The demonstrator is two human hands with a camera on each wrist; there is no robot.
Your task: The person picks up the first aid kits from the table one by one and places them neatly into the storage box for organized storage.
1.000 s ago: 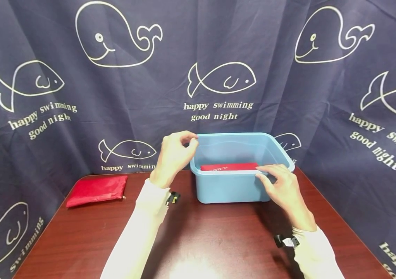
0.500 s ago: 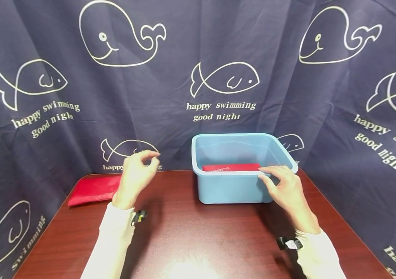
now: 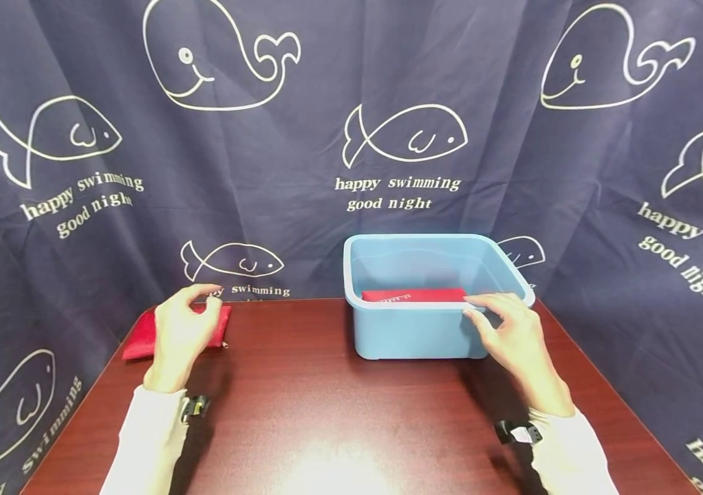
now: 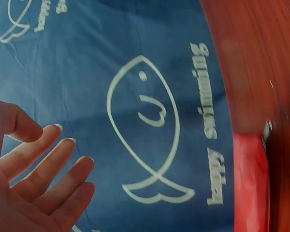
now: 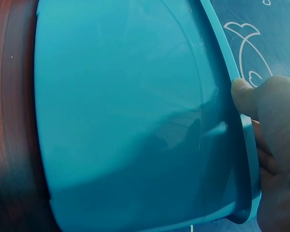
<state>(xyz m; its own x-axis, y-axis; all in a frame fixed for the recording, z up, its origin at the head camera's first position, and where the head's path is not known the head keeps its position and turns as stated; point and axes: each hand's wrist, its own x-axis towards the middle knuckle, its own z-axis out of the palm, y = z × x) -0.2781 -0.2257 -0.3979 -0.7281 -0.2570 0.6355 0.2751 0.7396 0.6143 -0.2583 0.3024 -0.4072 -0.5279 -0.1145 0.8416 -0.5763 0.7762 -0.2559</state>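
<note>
A blue plastic bin [image 3: 419, 334] stands upright on the table, right of centre. My right hand [image 3: 517, 340] pinches its near rim; in the right wrist view the thumb [image 5: 244, 96] lies on the outer side and the fingers reach over the edge. Inside the bin lies a flat red item [image 3: 432, 295], its lower part hidden by the front wall. On the left, my left hand [image 3: 179, 335] hovers in front of a red zip pouch [image 3: 139, 338], partly covering it. Its fingers [image 4: 63, 169] are loosely bent with nothing between them, apart from the pouch [image 4: 251, 186].
The dark reddish wooden table [image 3: 289, 405] runs back to a navy curtain [image 3: 302, 172] printed with white fish, whales and lettering. Curtain also hangs along the left and right sides. A small camera is strapped at each wrist.
My left hand has left the bin's left rim and travelled left to the red pouch. My right hand keeps its hold on the near rim, and the bin stays in place.
</note>
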